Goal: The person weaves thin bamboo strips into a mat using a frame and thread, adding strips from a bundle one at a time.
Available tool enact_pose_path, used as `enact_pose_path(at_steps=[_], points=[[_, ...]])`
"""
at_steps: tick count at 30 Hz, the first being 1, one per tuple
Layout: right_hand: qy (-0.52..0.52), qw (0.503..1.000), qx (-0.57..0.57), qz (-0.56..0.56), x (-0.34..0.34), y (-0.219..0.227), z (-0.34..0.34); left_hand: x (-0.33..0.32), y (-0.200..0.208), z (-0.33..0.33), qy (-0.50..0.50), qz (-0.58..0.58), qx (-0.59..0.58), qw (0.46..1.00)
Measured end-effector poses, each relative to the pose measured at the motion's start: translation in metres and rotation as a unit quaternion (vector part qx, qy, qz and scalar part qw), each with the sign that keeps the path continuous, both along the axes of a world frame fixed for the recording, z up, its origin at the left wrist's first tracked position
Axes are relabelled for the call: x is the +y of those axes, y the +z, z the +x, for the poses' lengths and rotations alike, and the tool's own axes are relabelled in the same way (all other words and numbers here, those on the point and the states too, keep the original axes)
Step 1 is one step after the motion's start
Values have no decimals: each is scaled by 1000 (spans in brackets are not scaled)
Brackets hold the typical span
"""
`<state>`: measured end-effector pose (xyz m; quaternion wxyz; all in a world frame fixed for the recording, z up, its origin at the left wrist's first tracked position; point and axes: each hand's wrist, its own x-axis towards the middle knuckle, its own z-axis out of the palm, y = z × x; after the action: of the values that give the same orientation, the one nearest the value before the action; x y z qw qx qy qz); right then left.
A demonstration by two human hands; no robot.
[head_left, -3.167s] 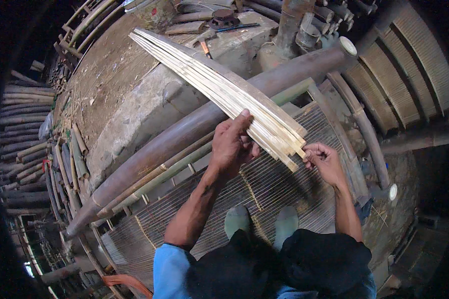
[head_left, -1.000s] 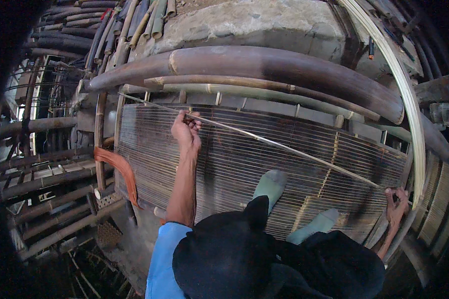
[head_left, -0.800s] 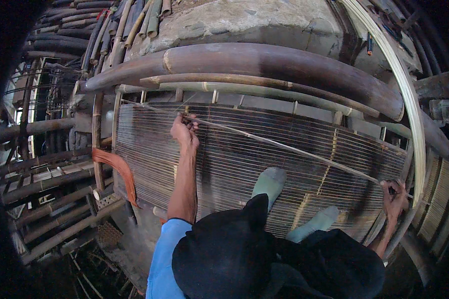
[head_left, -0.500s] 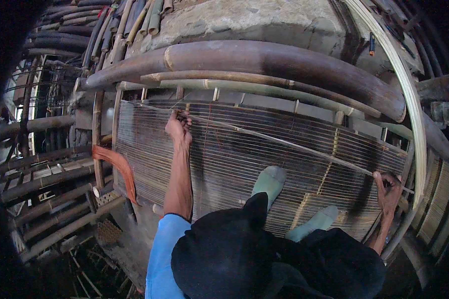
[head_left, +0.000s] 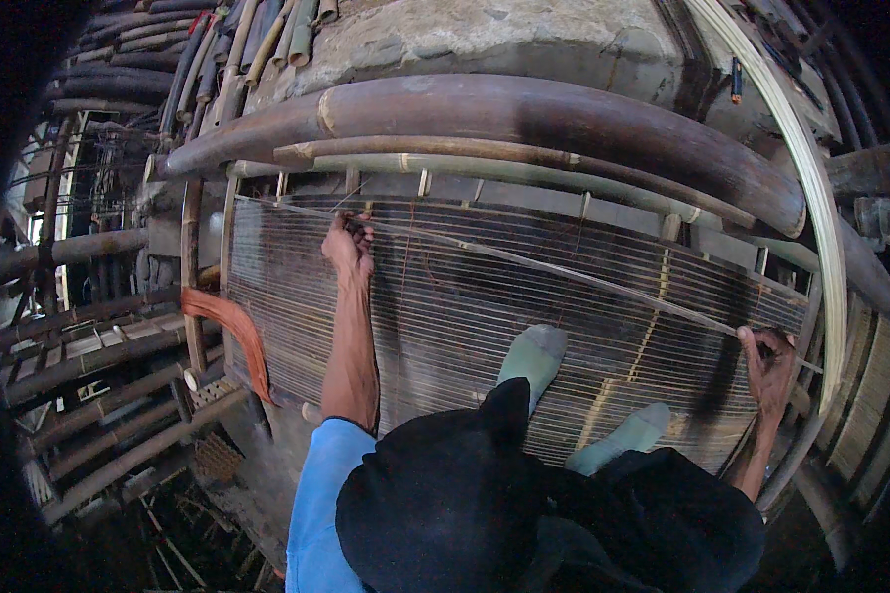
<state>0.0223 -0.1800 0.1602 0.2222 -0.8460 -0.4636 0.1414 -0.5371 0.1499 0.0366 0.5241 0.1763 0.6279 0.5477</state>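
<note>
A long thin bamboo strip (head_left: 564, 268) stretches slantwise between my two hands, above a wide panel of parallel slats (head_left: 485, 306). My left hand (head_left: 347, 243) is closed on the strip near the panel's far left part. At the right end, my right hand (head_left: 767, 358) pinches the same strip between thumb and fingers, close to the panel's right edge. Beneath the strip, the slats run side to side, crossed by a few upright ties. My feet in pale green socks (head_left: 534, 361) rest on the slats.
A thick bamboo pole (head_left: 485, 114) lies beyond the panel. A bundle of pale strips (head_left: 806, 178) arches down the right side. Orange-red fibre strands (head_left: 235, 331) hang over the frame at left. Several bamboo poles (head_left: 99, 395) are stacked at far left.
My left hand has shifted slightly left and away from me with the strip. The right hand has barely moved and still grips its end.
</note>
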Motion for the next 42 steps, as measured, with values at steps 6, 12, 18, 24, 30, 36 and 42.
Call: enact_pose_path(at_steps=[6,12,18,24,30,36,42], points=[[-35,995,55,-69,5,4,-2,-6,0,-1,-13,-26,16,999],[38,998,-39,-10,3,8,4,-1,-3,10,-32,-73,94,992],[16,1000,-4,-2,12,22,9,9,-4,3,2,-13,11,1000],[-6,996,-4,-92,31,56,-16,24,9,-33,72,23,-42,996],[-26,994,7,-103,51,55,-35,39,2,-101,49,61,464,882],[46,997,-51,30,42,43,-38,79,11,-96,-299,-148,715,614],[-21,1000,12,-16,43,40,-47,128,49,-158,-243,37,839,486]])
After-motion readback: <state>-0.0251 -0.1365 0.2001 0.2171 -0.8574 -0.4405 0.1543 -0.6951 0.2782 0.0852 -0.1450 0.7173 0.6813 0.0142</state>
